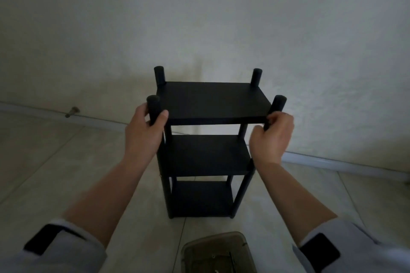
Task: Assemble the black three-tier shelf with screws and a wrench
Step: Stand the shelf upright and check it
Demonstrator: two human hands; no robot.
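Left hand (144,131) curled around the near-left post (153,108) of the black three-tier shelf (206,144). Shelf stands upright on the tiled floor (55,162), near the wall (199,17). Right hand (273,137) grips the near-right post (277,105). Clear plastic container (217,252) on floor, just in front of the shelf.

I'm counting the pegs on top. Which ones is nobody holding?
The two back posts, far left and far right, stand free by the wall. The left hand and right hand grip the two front ones.
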